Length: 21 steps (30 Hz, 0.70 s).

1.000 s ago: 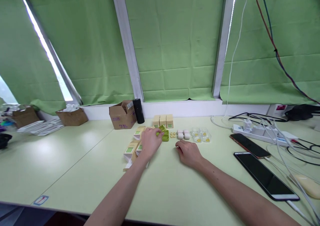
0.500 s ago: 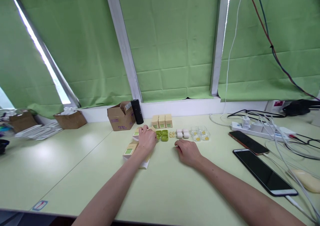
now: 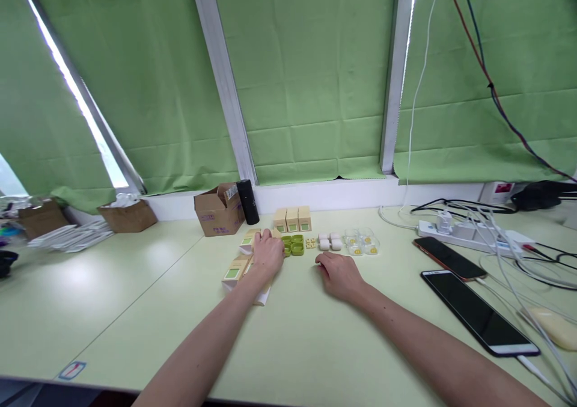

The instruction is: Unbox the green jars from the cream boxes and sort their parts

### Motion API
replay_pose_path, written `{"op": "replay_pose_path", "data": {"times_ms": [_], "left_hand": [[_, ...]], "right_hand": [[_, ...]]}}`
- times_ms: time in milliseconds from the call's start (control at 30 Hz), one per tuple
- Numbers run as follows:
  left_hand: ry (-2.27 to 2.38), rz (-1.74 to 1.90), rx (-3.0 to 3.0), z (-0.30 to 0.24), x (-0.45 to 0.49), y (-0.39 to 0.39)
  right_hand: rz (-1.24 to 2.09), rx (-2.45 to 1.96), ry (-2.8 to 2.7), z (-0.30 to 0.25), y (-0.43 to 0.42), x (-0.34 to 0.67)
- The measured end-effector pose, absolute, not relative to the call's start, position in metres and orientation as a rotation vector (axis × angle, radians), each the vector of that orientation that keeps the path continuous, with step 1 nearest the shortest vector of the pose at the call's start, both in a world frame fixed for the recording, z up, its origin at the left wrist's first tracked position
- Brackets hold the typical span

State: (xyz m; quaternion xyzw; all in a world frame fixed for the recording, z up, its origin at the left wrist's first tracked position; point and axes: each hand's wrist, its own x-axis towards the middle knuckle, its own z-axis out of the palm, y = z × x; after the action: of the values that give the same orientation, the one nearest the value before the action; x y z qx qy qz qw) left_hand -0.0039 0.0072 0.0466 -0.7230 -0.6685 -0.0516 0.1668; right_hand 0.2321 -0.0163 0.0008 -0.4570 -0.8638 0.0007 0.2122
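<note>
Left hand [image 3: 267,253] lies over the left edge of a block of green cups [image 3: 297,249] on the counter [image 3: 180,323], with the opened beige cartons [image 3: 233,273] under and beside it; fingertips hidden, so cannot tell whether this grip is spread or pinching anything. Right hand [image 3: 339,273] rests nearer the body, fingers curled, nothing visible in it; whether its grip is fully pressed together cannot be told. The cups sit between the left hand and the small yellow pieces [image 3: 311,243], with the pale rounded pieces [image 3: 330,242] and clear cups [image 3: 362,243] further right. Handling estimate: cups look like thin moulded plastic, light and fairly stiff, perhaps slick on the outer walls (surface inferred from sheen only). Best hold would be thumb and forefinger on opposite outer walls, low pressure, clear of the neighbouring cup. Cartons judged softer; squeezing mid-panel would likely crease them, so favour the folded edges.
</note>
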Motion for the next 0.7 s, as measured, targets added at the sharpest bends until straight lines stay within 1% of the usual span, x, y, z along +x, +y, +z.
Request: {"op": "replay_pose_path", "data": {"times_ms": [433, 700], "left_hand": [[-1.908, -0.117, -2.069, 0.045, 0.000, 0.010], [-1.906, -0.210, -2.079, 0.068, -0.008, 0.010]], "right_hand": [[0.010, -1.278, -2.407, 0.000, -0.016, 0.232], [0.005, -1.271, -2.393, 0.000, -0.016, 0.232]]}}
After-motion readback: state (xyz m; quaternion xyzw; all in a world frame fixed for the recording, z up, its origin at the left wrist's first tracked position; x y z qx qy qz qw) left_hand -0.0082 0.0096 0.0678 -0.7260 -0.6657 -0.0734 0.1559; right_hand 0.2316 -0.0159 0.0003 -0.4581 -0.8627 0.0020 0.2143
